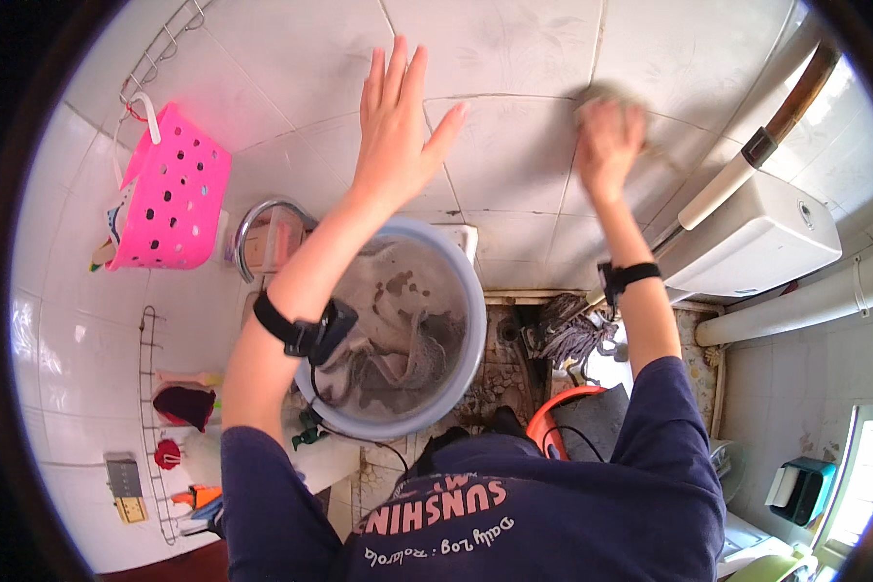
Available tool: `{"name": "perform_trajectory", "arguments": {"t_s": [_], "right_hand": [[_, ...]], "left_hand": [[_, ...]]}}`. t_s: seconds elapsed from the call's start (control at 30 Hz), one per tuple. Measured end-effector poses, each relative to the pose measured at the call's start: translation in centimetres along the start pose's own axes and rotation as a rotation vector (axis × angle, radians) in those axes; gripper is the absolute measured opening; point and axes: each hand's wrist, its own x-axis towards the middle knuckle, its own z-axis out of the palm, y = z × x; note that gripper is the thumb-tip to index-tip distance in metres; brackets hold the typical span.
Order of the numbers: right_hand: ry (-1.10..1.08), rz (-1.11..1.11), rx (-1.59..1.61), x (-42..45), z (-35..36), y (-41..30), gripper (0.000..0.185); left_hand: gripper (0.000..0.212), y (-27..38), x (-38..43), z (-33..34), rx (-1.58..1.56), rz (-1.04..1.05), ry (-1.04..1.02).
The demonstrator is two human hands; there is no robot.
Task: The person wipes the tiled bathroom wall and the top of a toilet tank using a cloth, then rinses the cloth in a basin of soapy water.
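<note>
My left hand [396,131] is raised at the white tiled wall [509,156], its fingers pointing up and the thumb apart, with nothing in it. Whether its palm touches the tiles is hidden. Farther right, my right hand [611,145] presses a greyish-green cloth or pad [605,94] against the tiles; both are blurred. Below my forearms stands a round light-blue basin [473,291] of murky, sudsy water. Soaked greyish fabric [407,356] lies in it.
A pink perforated basket [174,196] hangs on the left, above a curved metal faucet [246,233]. At right are a white toilet cistern [764,233], a long pole [720,189] slanting before it, and a mop head [575,338]. An orange bucket [545,418] stands below.
</note>
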Motion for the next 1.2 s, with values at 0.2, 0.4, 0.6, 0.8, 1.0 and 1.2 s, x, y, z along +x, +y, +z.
{"name": "perform_trajectory", "arguments": {"t_s": [0.2,0.4,0.6,0.8,1.0,1.2], "right_hand": [[-0.753,-0.318,0.167,-12.2,-0.4,-0.4,0.056],[-0.233,-0.181,0.006,0.5,-2.0,0.0,0.054],[0.112,-0.086,0.008,8.2,-0.3,-1.5,0.041],[-0.182,-0.289,0.043,0.1,4.6,-5.5,0.043],[-1.172,-0.442,0.335,-14.9,10.3,-7.4,0.072],[-1.113,-0.862,-0.005,-18.3,9.0,-6.0,0.056]], "left_hand": [[0.063,0.9,4.4,1.2,0.127,0.209,0.037],[0.06,1.0,6.3,2.1,0.259,0.258,-0.016],[0.059,-0.6,7.1,3.9,0.283,0.276,-0.005],[0.06,-1.4,6.5,4.9,0.375,0.28,-0.02],[0.065,-1.2,6.7,3.8,0.397,0.313,-0.064],[0.055,-2.4,2.8,-0.3,0.198,0.248,-0.084]]}}
